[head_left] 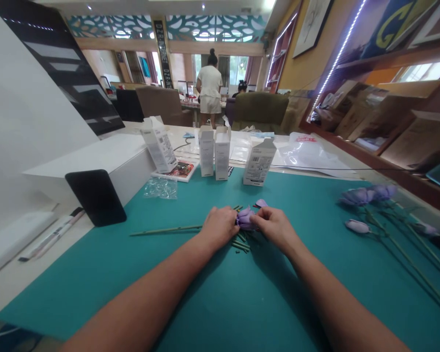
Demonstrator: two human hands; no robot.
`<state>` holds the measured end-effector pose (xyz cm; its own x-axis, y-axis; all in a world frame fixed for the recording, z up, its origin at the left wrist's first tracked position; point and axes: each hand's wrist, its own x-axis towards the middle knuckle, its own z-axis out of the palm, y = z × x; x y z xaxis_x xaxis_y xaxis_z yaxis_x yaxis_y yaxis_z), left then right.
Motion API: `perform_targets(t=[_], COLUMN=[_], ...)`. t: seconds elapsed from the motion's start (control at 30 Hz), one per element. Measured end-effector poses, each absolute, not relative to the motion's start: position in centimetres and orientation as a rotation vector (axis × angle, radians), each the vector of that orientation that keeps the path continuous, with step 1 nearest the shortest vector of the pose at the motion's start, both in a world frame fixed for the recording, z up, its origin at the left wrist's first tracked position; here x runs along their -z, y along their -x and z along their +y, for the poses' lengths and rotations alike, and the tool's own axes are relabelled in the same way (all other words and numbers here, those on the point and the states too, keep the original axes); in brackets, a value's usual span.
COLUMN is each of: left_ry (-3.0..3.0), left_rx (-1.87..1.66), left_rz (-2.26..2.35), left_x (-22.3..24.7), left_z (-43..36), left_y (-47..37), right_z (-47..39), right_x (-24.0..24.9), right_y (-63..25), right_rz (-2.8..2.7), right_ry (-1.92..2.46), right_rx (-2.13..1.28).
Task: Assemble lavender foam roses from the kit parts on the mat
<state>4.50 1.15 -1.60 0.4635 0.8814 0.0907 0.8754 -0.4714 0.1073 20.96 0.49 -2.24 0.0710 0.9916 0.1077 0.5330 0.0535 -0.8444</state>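
Note:
A purple flower (pixel 245 218) lies sideways low over the green mat, its long green stem (pixel 165 230) pointing left. My left hand (pixel 220 224) is closed around the stem just below the bloom. From the other side, my right hand (pixel 273 225) pinches at the petals with thumb and forefinger. Beneath and between the hands are several short cut stem pieces (pixel 241 245). A loose purple petal (pixel 261 203) shows just beyond my right fingers. Over on the right of the mat lie more purple flowers (pixel 357 196) with long stems and a closed bud (pixel 358 226).
Several white cartons (pixel 255 164) stand along the mat's far edge. A black phone-like panel (pixel 95 197) leans against a white box (pixel 91 161) at left, with pens (pixel 51 235) beside it. Clear plastic wrap (pixel 160 187) lies nearby. A person (pixel 209 88) stands in the background.

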Motion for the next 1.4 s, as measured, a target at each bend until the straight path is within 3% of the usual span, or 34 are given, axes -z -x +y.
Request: perform_targets(t=[0.5,0.77,1.03,1.23,1.4], left_ry=[-2.635,-2.611,-2.612,-2.624,-2.613], left_rx=[-0.187,-0.207,-0.182,-0.186,-0.192], left_rz=[1.605,1.62,1.624,1.615,1.619], left_x=[1.1,0.9,0.8,1.0,1.1], left_z=[0.9,1.0,1.0,0.9,0.9], left_y=[-4.5,-4.3,-4.3,-4.3,-4.1], right_z=[0.7,3.0,3.7,3.3,2.9], right_x=[2.3,3.7,6.1,5.2,4.2], right_y=[-21.6,-25.6,-24.6,-25.0,-25.7], right_rz=[-1.635,-1.816,-2.025,-1.929,-1.703], right_ry=[1.556,1.717,1.795,1.807,1.704], right_rx=[-0.75,-0.199,0.01,-0.042,-0.316])
